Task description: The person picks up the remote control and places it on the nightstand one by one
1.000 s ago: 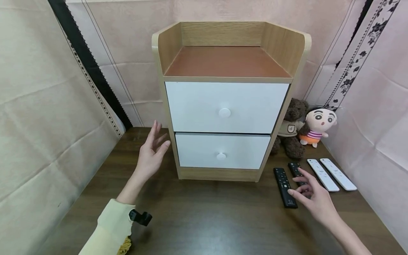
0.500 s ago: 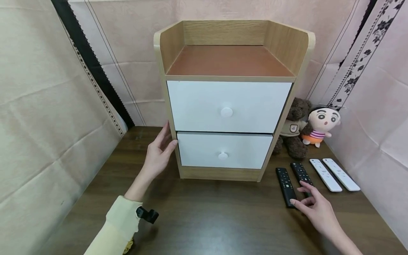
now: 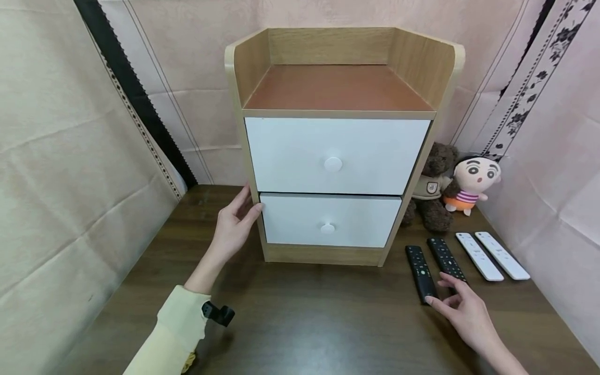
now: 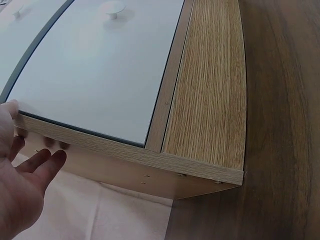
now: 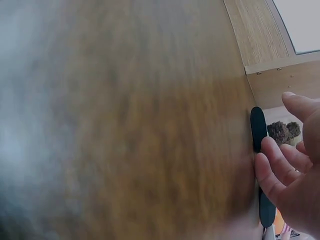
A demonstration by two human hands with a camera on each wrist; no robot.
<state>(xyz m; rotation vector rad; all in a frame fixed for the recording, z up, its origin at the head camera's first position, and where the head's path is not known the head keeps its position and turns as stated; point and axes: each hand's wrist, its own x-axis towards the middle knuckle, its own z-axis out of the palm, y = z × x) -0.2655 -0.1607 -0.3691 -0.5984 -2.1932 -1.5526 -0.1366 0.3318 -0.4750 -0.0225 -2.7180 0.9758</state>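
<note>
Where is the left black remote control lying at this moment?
In the head view, the left black remote lies on the table right of the cabinet, beside a second black remote; the right hand reaches its near end.

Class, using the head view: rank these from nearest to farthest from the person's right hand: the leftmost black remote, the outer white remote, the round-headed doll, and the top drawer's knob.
From the right hand:
1. Leftmost black remote, at the fingertips, on the table.
2. Outer white remote, farther right, near the curtain.
3. Round-headed doll, behind the remotes, beside the cabinet.
4. Top drawer's knob, up and left on the cabinet front.
</note>
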